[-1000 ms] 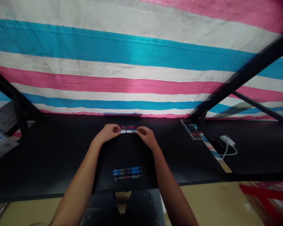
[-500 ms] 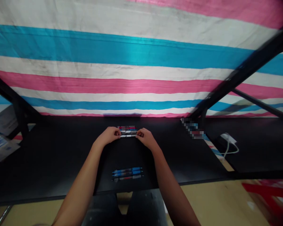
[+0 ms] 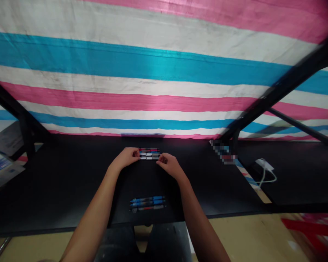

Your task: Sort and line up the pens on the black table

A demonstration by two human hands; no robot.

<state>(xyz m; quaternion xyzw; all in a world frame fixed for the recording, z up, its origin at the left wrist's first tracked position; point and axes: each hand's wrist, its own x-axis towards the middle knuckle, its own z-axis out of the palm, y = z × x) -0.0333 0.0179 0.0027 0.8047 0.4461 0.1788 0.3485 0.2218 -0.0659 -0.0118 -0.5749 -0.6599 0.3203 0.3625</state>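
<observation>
Several pens with red, blue and white barrels (image 3: 149, 150) lie side by side in a row toward the back of the black table. At the near side of that row, my left hand (image 3: 129, 158) has its fingers closed at the left end of a white pen (image 3: 149, 158). My right hand (image 3: 165, 161) is at the right end of the same pen, thumb and forefinger slightly apart. Nearer the front edge lies a second group, blue pens (image 3: 147, 201) and a dark grey pen (image 3: 148, 208), touched by neither hand.
A striped sheet (image 3: 153, 65) rises behind the black table (image 3: 71, 189). Black frame bars (image 3: 251, 105) slant at both sides. A pixelated item (image 3: 223, 153) lies at the back right, a white cable and plug (image 3: 265, 165) beyond it. Plastic packaging (image 3: 2, 167) is at left.
The thumb and forefinger of my right hand have loosened at the pen's right end. My left hand has barely moved, and the view has tilted slightly.
</observation>
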